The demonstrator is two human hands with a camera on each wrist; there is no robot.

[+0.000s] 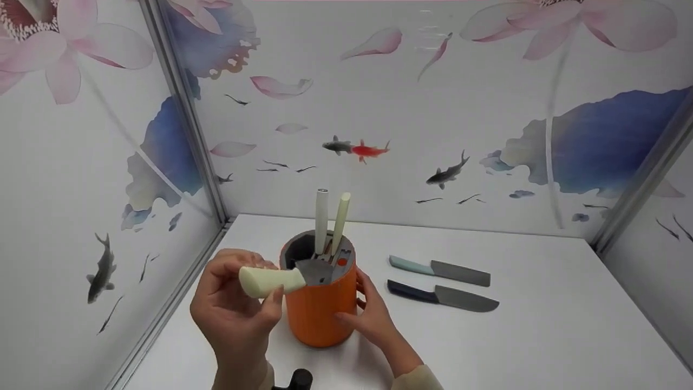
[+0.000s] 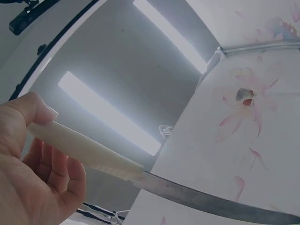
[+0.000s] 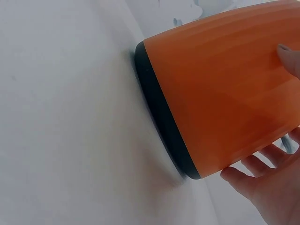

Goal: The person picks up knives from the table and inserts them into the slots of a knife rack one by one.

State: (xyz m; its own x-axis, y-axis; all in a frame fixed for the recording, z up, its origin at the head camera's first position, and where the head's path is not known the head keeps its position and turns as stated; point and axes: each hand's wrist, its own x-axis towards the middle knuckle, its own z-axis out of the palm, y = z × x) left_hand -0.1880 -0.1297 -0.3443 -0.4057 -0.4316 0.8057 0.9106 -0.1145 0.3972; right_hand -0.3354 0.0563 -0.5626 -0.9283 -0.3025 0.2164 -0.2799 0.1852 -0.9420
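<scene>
A kitchen knife with a pale cream handle [image 1: 265,281] is pinched between the thumb and fingers of my left hand [image 1: 233,303]. Its metal blade [image 2: 201,201] stretches away from the hand in the left wrist view; in the head view it overlaps the top of an orange knife holder [image 1: 319,314]. Around the holder's right side curls my right hand [image 1: 373,317], thumb on the front, fingers behind. The holder stands upright on its dark base [image 3: 161,112]. From its grey slotted top rise a white handle [image 1: 321,216] and a pale yellow-green handle [image 1: 341,219].
On the white table [image 1: 520,352], right of the holder, lie a knife with a light-blue handle [image 1: 411,265] and one with a dark-blue handle [image 1: 411,291]. Printed panels [image 1: 352,97] wall the table at the back and sides. A black knob [image 1: 301,379] shows beside my left wrist.
</scene>
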